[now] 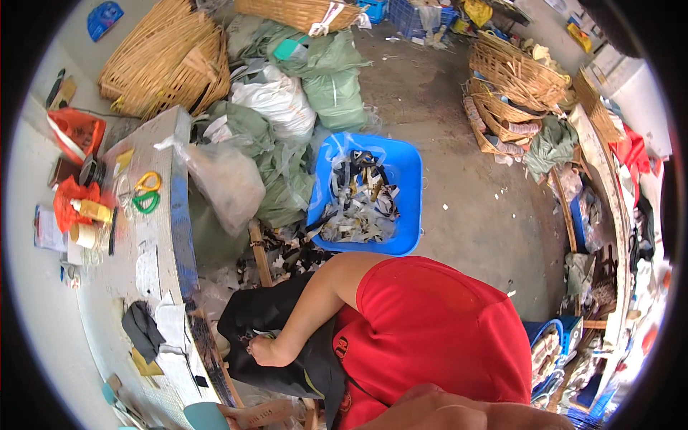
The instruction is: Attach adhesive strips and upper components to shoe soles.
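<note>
My right hand (269, 351) is over my lap, its fingers curled closed against the dark apron (276, 308). A small pale scrap (266, 333) shows beside the fingers. What lies inside the grip is too small to name. My bare right arm reaches down from a red sleeve (401, 287). No part of my left hand can be made out. Beside my knees is the edge of a light-topped workbench (136, 240), with white sheets (172, 326) and a black piece of cloth (142, 330) on it. A tan printed strip (265, 414) and a teal piece (203, 415) show at the lower edge.
A blue tub (412, 193) of dark and clear scraps stands on the floor past my arm. Green and white sacks (272, 104) and a wicker basket (165, 64) stand behind it. Scissors (147, 181) lie on the bench. More baskets (512, 89) and a cluttered shelf are at right.
</note>
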The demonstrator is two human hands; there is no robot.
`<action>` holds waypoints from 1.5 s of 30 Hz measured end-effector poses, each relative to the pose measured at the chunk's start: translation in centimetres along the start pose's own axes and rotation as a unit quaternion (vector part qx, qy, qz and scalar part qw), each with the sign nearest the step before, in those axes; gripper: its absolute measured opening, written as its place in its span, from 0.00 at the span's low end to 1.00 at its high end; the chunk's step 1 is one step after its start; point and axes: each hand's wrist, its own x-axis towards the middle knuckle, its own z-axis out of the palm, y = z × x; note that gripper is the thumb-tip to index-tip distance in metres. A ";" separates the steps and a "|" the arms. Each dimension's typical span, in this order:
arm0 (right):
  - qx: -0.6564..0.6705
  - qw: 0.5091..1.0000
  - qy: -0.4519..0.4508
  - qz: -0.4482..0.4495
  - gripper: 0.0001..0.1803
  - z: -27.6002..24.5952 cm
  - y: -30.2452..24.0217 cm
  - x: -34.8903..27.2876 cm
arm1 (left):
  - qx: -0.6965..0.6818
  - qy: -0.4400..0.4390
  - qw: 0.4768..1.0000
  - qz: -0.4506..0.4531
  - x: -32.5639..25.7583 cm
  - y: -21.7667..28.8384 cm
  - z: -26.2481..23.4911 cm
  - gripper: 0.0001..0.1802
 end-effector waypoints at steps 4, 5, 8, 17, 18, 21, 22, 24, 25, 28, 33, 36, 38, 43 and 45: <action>0.073 0.997 0.031 -0.004 0.11 -1.1 2.3 -0.9 | 0.072 -0.003 0.987 0.143 1.3 -2.6 -1.2 0.18; 0.153 0.987 0.058 -0.004 0.10 -1.7 3.0 -1.0 | 0.076 0.008 0.987 0.143 1.2 -3.1 -1.7 0.18; 0.335 0.928 0.129 0.104 0.08 -7.3 6.5 -3.5 | -0.112 -0.075 0.989 0.057 1.4 -4.3 -2.5 0.20; 0.893 0.442 0.063 0.066 0.09 -17.6 13.7 -7.1 | -0.368 -0.135 0.915 -0.097 -1.6 -0.3 5.0 0.27; 0.889 0.450 0.046 0.063 0.10 -17.7 12.9 -7.2 | -0.394 -0.138 0.904 -0.090 -1.4 -0.6 5.9 0.25; 0.849 0.522 0.030 0.075 0.10 -16.5 10.8 -6.9 | -0.457 -0.166 0.870 -0.084 -1.7 1.3 7.4 0.25; 0.837 0.542 0.028 0.071 0.09 -16.3 10.1 -6.9 | -0.463 -0.164 0.866 -0.097 -1.9 1.5 7.4 0.25; 0.807 0.587 0.053 0.047 0.09 -15.7 8.7 -6.8 | -0.476 -0.181 0.853 -0.115 -2.2 0.9 7.2 0.26; 0.772 0.626 0.103 0.034 0.09 -15.2 8.1 -6.7 | -0.478 -0.169 0.854 -0.116 -2.2 0.7 7.0 0.26; 0.744 0.657 0.117 0.007 0.09 -14.4 7.0 -6.5 | -0.502 -0.162 0.842 -0.113 -2.5 -0.1 6.4 0.27; 0.714 0.691 0.109 0.017 0.07 -12.7 6.1 -6.3 | -0.507 -0.133 0.840 -0.141 -3.5 -0.4 5.9 0.27; 0.612 0.755 0.235 -0.035 0.04 -12.3 5.7 -6.0 | -0.490 -0.154 0.846 -0.140 -3.9 -0.2 5.8 0.25; 0.514 0.806 0.284 -0.080 0.04 -12.7 5.9 -6.0 | -0.481 -0.169 0.850 -0.135 -4.0 0.0 5.8 0.24; 0.536 0.803 0.253 -0.061 0.03 -13.7 6.7 -5.9 | -0.405 -0.107 0.901 -0.111 -3.9 0.4 5.7 0.20; 0.632 0.739 0.232 0.009 0.05 -12.9 7.7 -5.1 | -0.411 -0.083 0.901 -0.112 -3.7 0.4 4.8 0.20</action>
